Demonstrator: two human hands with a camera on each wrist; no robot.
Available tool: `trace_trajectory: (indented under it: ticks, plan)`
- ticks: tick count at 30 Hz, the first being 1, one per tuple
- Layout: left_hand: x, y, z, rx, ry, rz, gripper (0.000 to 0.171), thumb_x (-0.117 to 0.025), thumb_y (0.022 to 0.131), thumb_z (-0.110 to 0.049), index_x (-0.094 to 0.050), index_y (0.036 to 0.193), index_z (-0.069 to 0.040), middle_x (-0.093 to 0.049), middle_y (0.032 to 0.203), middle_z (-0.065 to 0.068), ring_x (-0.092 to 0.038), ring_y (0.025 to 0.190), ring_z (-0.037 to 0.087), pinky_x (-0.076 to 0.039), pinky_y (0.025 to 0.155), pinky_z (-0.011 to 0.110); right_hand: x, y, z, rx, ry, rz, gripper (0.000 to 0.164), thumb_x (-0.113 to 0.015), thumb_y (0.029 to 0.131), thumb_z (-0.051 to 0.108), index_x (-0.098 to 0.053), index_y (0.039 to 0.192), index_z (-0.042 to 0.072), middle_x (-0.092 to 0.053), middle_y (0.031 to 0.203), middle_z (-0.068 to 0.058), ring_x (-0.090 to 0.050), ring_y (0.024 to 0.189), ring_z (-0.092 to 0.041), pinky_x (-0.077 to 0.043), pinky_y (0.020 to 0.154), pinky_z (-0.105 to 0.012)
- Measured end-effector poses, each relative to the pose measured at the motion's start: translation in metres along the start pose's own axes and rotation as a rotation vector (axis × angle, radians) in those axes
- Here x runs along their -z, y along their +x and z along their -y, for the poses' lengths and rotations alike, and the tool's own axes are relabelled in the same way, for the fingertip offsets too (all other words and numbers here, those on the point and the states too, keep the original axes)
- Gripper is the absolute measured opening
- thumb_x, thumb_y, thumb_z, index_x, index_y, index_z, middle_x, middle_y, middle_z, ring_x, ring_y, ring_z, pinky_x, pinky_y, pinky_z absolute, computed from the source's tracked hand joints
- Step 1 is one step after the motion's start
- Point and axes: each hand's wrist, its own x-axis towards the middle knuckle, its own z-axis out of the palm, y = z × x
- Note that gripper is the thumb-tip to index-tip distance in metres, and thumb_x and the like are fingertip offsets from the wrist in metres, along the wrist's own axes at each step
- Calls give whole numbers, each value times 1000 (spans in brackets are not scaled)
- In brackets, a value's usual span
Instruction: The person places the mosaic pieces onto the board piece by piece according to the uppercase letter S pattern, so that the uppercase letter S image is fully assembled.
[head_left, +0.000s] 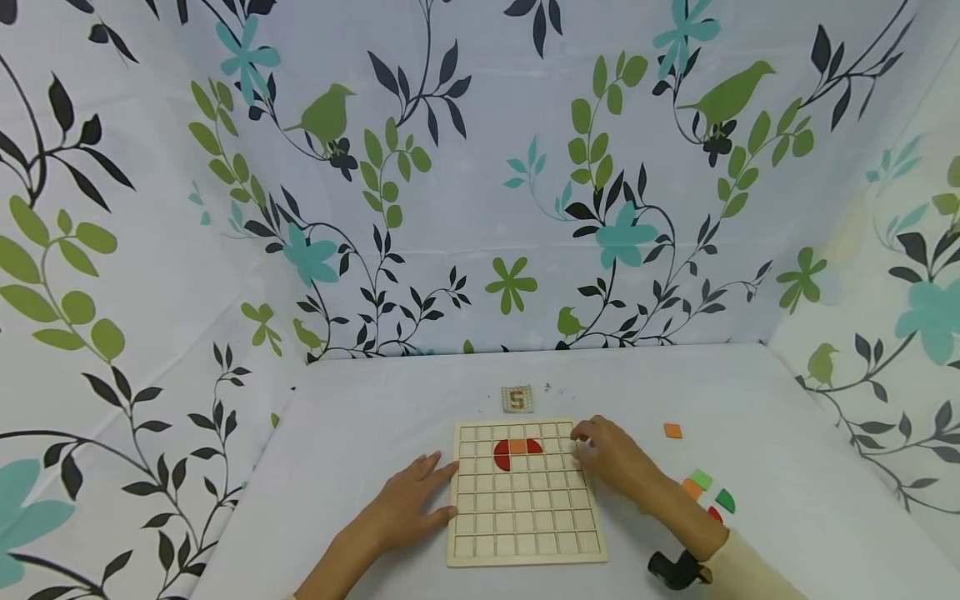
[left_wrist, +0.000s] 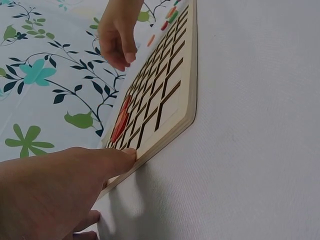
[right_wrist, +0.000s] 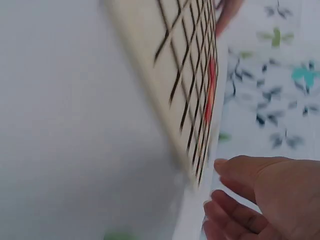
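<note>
A square wooden grid board point(head_left: 525, 502) lies on the white table. Near its far edge sit red rounded pieces point(head_left: 502, 455) around an orange square piece point(head_left: 518, 447). My left hand point(head_left: 408, 504) rests against the board's left edge, thumb and fingers apart; in the left wrist view its thumb point(left_wrist: 117, 161) touches the rim. At the far right corner of the board is my right hand point(head_left: 611, 454), fingers loosely bent. In the right wrist view this hand point(right_wrist: 260, 197) has a gap between thumb and fingers, with nothing seen in it.
Beyond the board lies a small patterned card point(head_left: 517, 399) with an S-like mark. To the right are an orange piece point(head_left: 672, 431), a light green piece point(head_left: 702, 479), a dark green piece point(head_left: 725, 501) and others partly behind the right forearm. A patterned cloth point(head_left: 480, 208) hangs behind.
</note>
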Motion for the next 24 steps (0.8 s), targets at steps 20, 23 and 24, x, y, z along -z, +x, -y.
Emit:
trace_trajectory:
  ticks: [20, 23, 24]
  plan:
    - [-2, 0, 2, 5, -1, -5, 71, -67, 99, -55, -48, 160, -23, -37, 169, 16, -33, 156, 45, -33, 118, 71, 73, -26, -137, -266, 207, 77, 52, -72, 101, 19, -55, 143, -7, -54, 140, -31, -54, 124, -44, -47, 110, -63]
    - [-3, 0, 2, 5, 7, -8, 70, -66, 100, -55, -48, 160, -24, -37, 169, 16, -33, 156, 45, -33, 119, 70, 71, -26, -139, -249, 189, 47, 45, -72, 101, 15, -59, 138, -6, -55, 136, -30, -56, 121, -42, -49, 108, -62]
    - [-3, 0, 2, 3, 6, -11, 70, -67, 100, -55, -48, 160, -24, -37, 169, 16, -33, 156, 45, -33, 119, 71, 71, -26, -139, -245, 184, 40, 44, -71, 101, 14, -59, 138, -6, -55, 135, -30, -57, 121, -42, -50, 108, -61]
